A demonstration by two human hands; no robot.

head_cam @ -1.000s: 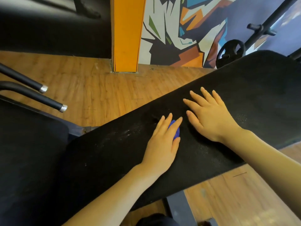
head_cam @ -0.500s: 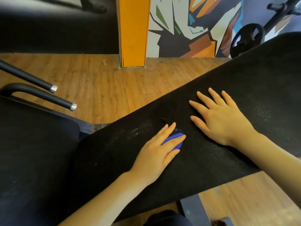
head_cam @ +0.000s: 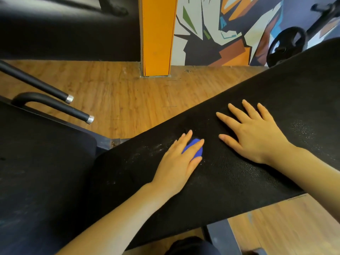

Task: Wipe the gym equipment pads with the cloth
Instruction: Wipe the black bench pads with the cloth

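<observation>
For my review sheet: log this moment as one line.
left hand presses blue cloth on black pad | right hand flat on pad | white smudges remain

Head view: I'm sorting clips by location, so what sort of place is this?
Most likely a gym: a black padded bench, a weight plate by the painted wall, and black handle bars.

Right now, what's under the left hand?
A blue cloth shows between the left hand fingers, pressed on the black pad. Most of the cloth is covered.
</observation>
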